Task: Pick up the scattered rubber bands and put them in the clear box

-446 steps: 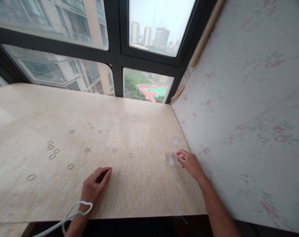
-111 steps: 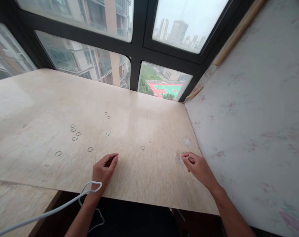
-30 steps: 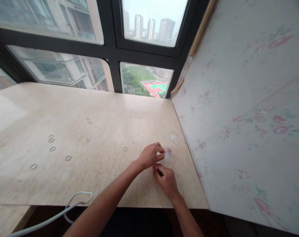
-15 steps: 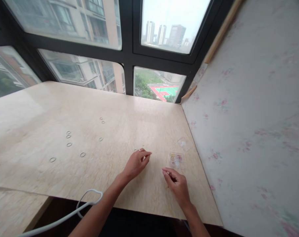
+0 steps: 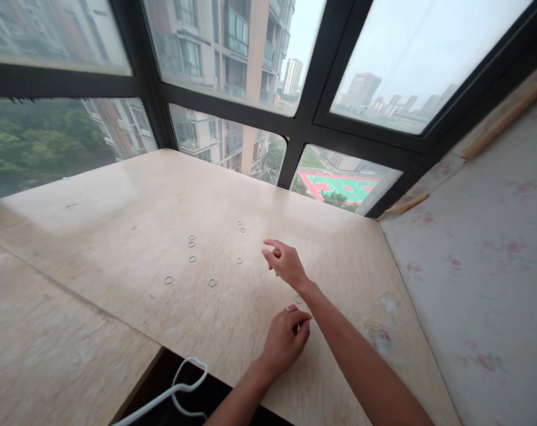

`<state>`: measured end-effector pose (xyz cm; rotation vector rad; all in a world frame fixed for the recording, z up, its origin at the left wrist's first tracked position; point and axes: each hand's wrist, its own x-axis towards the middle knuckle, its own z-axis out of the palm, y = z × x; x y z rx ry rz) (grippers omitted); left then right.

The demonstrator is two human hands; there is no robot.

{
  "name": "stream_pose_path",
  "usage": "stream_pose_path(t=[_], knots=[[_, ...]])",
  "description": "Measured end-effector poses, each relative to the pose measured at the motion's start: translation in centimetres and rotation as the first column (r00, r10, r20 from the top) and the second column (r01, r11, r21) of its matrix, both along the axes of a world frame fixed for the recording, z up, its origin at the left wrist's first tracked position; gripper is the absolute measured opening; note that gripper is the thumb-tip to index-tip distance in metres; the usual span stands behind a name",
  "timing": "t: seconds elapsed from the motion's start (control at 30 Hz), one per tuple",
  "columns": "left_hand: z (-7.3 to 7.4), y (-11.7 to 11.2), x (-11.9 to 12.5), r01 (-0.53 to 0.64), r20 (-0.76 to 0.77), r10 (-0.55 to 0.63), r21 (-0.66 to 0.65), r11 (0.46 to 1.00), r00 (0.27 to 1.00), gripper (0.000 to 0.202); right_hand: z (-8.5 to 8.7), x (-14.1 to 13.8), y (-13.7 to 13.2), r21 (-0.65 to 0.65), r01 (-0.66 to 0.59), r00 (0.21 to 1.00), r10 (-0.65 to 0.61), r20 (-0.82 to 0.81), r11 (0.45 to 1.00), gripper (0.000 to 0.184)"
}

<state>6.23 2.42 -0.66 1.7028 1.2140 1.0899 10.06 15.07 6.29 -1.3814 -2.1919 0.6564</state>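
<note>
My right hand (image 5: pixel 286 261) reaches over the tabletop with its index finger and thumb apart and nothing visible between them. Below it, my left hand (image 5: pixel 286 338) is closed in a pinch near the right forearm; whatever it may hold is too small to make out. A ring sits on one of its fingers. Beside the left hand lies a thin ring (image 5: pixel 299 299), partly hidden by the right forearm. Left of the right hand are several more thin rings, among them a single ring (image 5: pixel 239 261), a lower ring (image 5: pixel 212 283) and a pair (image 5: pixel 243 231) farther back.
A small clear box (image 5: pixel 379 337) with coloured bits stands at the right, by a clear piece (image 5: pixel 389 304) like a lid. The papered wall (image 5: pixel 481 284) bounds the right side, windows the back. A white cable (image 5: pixel 179 387) loops at the front edge.
My right hand has moved from beside the clear box across to the left, past my left hand, and its fingers have parted. The left hand stays pinched. The view has turned left.
</note>
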Motion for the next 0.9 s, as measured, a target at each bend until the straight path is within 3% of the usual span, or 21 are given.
stream_pose_path(t=[0.03,0.2,0.33,0.47,0.57,0.7,0.9], knots=[[0.0,0.1,0.0,-0.017,0.015,0.017,-0.002,1.0,1.0,0.021,-0.3,-1.4,1.9,0.018,-0.039,0.976,0.034,0.214,0.999,0.038],[-0.1,0.0,-0.1,-0.008,0.043,0.009,-0.022,1.0,0.999,0.021,-2.4,-6.9,8.6,0.042,-0.099,0.866,0.065,0.497,0.994,0.033],[-0.1,-0.1,-0.1,0.008,0.044,-0.007,-0.03,1.0,0.999,0.02,-3.7,-8.8,10.2,0.072,-0.208,0.755,0.114,0.645,0.975,0.027],[-0.3,-0.1,0.1,-0.002,0.015,0.002,-0.026,1.0,1.0,0.02,-4.2,-8.7,10.4,0.086,-0.296,0.699,0.154,0.699,0.951,0.026],[-0.5,-0.2,0.2,-0.005,0.013,0.005,-0.016,1.0,1.0,0.02,-4.2,-7.7,10.2,0.099,-0.312,0.712,0.163,0.683,0.945,0.022],[-0.6,-0.1,0.1,0.002,0.027,-0.002,-0.003,1.0,1.0,0.022,-3.8,-5.5,8.7,0.163,-0.228,0.803,0.091,0.589,0.96,0.017],[-0.7,0.0,-0.1,0.005,0.043,-0.006,0.031,1.0,0.999,0.023,-2.7,0.9,3.3,0.157,-0.032,0.959,-0.014,0.281,0.987,0.018]])
